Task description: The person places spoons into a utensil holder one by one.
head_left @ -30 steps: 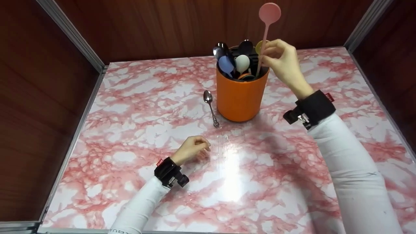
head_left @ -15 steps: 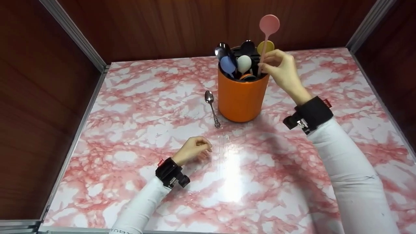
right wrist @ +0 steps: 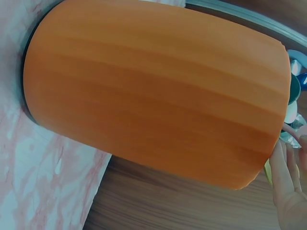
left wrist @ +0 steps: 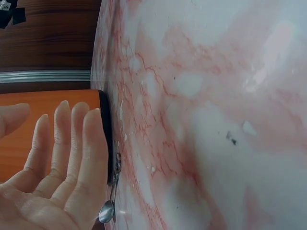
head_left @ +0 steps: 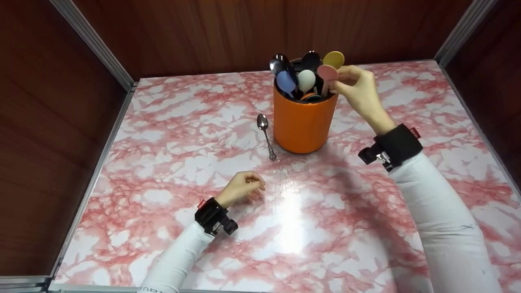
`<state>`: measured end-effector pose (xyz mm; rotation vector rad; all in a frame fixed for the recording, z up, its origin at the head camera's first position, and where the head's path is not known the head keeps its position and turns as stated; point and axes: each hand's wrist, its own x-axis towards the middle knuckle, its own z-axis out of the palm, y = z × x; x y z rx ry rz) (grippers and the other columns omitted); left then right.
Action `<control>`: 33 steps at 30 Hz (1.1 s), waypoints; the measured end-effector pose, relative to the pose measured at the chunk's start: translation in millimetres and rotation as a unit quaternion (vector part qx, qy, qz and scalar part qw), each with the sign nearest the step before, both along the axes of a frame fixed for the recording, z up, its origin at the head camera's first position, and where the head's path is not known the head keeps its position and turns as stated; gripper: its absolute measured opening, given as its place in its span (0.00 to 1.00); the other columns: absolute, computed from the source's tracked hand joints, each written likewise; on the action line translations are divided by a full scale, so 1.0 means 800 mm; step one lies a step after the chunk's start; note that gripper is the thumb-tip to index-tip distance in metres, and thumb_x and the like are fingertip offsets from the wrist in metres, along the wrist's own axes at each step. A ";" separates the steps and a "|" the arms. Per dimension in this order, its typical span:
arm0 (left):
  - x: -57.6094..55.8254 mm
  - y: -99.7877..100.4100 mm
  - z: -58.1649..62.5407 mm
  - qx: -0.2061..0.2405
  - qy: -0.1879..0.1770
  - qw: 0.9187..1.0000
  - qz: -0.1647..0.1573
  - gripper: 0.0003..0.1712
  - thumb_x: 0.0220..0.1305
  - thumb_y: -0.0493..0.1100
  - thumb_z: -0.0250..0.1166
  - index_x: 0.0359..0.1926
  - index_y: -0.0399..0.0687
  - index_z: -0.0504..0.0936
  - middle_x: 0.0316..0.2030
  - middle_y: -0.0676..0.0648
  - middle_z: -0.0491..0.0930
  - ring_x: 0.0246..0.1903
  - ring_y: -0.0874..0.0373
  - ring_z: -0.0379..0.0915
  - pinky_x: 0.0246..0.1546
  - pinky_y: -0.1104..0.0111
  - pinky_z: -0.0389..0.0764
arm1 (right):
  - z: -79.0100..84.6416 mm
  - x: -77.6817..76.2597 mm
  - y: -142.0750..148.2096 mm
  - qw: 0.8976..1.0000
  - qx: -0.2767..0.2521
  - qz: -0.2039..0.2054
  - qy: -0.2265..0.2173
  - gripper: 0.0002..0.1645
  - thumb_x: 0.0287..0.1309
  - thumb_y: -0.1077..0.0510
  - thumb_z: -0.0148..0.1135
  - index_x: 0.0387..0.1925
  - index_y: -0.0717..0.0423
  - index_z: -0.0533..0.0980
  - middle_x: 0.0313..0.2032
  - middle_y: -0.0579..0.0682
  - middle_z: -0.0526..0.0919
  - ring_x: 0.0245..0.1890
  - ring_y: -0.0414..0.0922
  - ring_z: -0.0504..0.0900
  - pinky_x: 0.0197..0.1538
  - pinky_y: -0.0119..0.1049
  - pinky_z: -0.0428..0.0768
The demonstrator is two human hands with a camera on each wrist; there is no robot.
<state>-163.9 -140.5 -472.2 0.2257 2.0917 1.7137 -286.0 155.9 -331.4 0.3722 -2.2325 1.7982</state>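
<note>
A pink spoon (head_left: 327, 73) stands low in an orange utensil holder (head_left: 302, 126), its round head just above the rim. My right hand (head_left: 358, 91) is at the holder's right rim, thumb and fingers pinching the spoon's handle right below the head. In the right wrist view, the fingers (right wrist: 288, 177) meet the pink handle at the rim. My left hand (head_left: 242, 189) rests over the table in front, fingers loose and holding nothing. The left wrist view shows those fingers (left wrist: 62, 134) extended before the holder. A small metal spoon (head_left: 266, 138) lies left of the holder.
Other utensils stand in the holder: a yellow spoon (head_left: 333, 59), a white one (head_left: 306, 80), a blue one (head_left: 285, 82) and black ones (head_left: 311, 60). The marbled table (head_left: 163, 162) is bounded by dark wood panels (head_left: 203, 36) at the back and sides.
The pink spoon has gone down into the holder, its head dropping from high above the rim to near it. My right hand has lowered slightly; my left hand stays put.
</note>
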 end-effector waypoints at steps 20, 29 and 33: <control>-0.007 0.008 -0.001 0.002 -0.015 1.000 0.006 0.10 0.62 0.32 0.58 0.41 0.28 0.78 0.31 0.43 0.81 0.28 0.50 0.80 0.29 0.61 0.86 | -0.034 0.032 0.015 0.999 -0.014 0.009 0.030 0.05 0.55 0.73 0.64 0.35 0.74 0.80 0.32 0.52 0.85 0.30 0.35 0.82 0.38 0.25 0.82; -0.018 0.012 -0.006 0.011 -0.029 0.999 0.015 0.10 0.62 0.31 0.55 0.40 0.26 0.77 0.32 0.37 0.82 0.26 0.53 0.80 0.24 0.66 0.85 | -0.057 0.053 0.014 0.997 0.052 0.058 -0.001 0.07 0.57 0.72 0.64 0.37 0.75 0.79 0.35 0.59 0.84 0.31 0.34 0.82 0.37 0.25 0.82; -0.024 0.015 -0.005 0.005 -0.035 0.999 0.025 0.09 0.63 0.31 0.54 0.40 0.27 0.77 0.31 0.38 0.82 0.26 0.54 0.80 0.22 0.69 0.83 | -0.069 0.063 0.012 0.994 0.084 0.074 -0.009 0.07 0.58 0.70 0.65 0.37 0.73 0.80 0.36 0.62 0.83 0.32 0.32 0.80 0.38 0.23 0.81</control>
